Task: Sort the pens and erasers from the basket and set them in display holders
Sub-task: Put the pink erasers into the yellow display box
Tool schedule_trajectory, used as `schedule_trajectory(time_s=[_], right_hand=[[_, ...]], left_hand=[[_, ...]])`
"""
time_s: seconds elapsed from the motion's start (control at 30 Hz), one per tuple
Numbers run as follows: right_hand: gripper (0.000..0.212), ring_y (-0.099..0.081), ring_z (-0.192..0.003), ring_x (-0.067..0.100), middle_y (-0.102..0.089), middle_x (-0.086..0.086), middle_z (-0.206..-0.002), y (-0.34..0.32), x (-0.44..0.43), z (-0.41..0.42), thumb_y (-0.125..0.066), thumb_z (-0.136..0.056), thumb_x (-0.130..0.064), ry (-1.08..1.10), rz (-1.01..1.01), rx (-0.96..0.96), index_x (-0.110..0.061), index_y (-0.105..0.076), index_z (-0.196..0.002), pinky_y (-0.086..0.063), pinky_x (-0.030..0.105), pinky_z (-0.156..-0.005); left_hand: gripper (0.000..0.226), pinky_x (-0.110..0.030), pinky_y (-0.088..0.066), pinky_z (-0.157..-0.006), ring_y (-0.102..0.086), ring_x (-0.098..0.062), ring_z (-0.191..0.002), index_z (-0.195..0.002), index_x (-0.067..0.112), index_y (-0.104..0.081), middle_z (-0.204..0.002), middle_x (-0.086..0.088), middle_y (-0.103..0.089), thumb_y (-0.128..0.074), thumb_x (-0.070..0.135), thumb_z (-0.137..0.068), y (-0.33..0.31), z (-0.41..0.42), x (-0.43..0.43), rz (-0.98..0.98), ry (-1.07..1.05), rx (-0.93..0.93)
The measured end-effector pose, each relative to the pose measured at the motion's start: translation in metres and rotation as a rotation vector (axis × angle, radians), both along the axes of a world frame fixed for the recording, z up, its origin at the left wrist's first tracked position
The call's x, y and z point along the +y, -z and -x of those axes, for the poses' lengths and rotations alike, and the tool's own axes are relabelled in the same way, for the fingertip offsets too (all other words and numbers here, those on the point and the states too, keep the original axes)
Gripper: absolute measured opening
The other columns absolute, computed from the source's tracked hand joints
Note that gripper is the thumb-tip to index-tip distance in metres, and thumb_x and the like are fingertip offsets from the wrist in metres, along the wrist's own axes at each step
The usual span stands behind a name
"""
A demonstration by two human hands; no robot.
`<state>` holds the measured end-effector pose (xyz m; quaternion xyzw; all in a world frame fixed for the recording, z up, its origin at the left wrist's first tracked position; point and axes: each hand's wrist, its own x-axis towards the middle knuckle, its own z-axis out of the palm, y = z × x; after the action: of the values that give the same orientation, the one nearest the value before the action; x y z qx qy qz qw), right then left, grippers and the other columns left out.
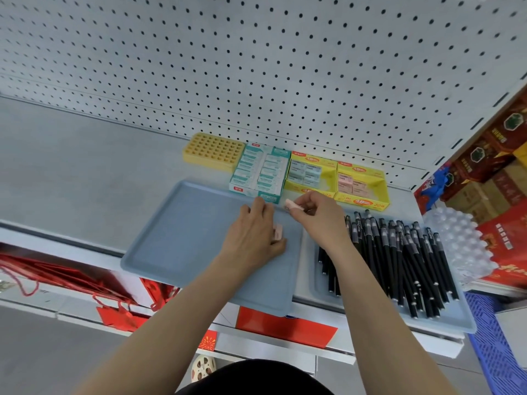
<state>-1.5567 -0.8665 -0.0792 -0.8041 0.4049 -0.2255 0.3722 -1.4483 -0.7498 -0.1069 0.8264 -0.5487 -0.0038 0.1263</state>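
My left hand rests on the blue tray, fingers closed on a pink eraser. Just right of it, my right hand pinches another pink eraser near the tray's far right corner. Behind the hands stand three eraser display boxes: a teal and white one, a yellow one with grey erasers, and a yellow one with pink erasers. A yellow pen holder with a grid of holes stands at the far left of the row. Several black pens lie piled on a second tray to the right.
A white pegboard backs the grey shelf. Red and brown boxes and a clear plastic egg-style tray crowd the right side. Red bags hang below the shelf edge, and a blue crate sits at the lower right.
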Motion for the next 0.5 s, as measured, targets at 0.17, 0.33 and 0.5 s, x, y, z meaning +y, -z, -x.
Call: schedule_trajectory(time_s=[0.17, 0.33, 0.5], right_hand=[[0.013, -0.062, -0.076, 0.006, -0.068, -0.009, -0.084, 0.002, 0.0, -0.005, -0.076, -0.082, -0.029, -0.007, -0.021, 0.012, -0.026, -0.064, -0.086, -0.047, 0.02, -0.066], [0.014, -0.063, -0.075, 0.006, -0.068, -0.009, -0.083, 0.004, 0.0, -0.006, -0.075, -0.082, -0.035, -0.002, -0.006, 0.008, -0.027, -0.064, -0.084, -0.048, 0.02, -0.066], [0.016, -0.065, -0.074, 0.008, -0.069, -0.008, -0.082, 0.004, -0.001, -0.005, -0.075, -0.083, -0.04, 0.01, -0.014, 0.011, -0.027, -0.066, -0.084, -0.052, 0.023, -0.067]], left_hand=[[0.034, -0.036, -0.046, -0.075, -0.045, -0.03, -0.1, -0.111, 0.012, -0.058, -0.119, -0.011, -0.043, -0.053, 0.036, -0.088, -0.005, -0.004, -0.003, 0.021, 0.048, 0.046], [0.024, -0.034, -0.047, -0.059, -0.057, -0.031, -0.072, -0.086, 0.009, -0.066, -0.084, -0.012, -0.061, -0.053, 0.029, -0.088, 0.0, -0.013, -0.008, 0.127, 0.131, -0.087], [0.029, -0.032, -0.038, -0.076, -0.055, -0.031, -0.098, -0.113, 0.013, -0.052, -0.109, -0.008, -0.055, -0.063, 0.028, -0.09, 0.0, -0.018, -0.009, 0.104, 0.112, 0.151]])
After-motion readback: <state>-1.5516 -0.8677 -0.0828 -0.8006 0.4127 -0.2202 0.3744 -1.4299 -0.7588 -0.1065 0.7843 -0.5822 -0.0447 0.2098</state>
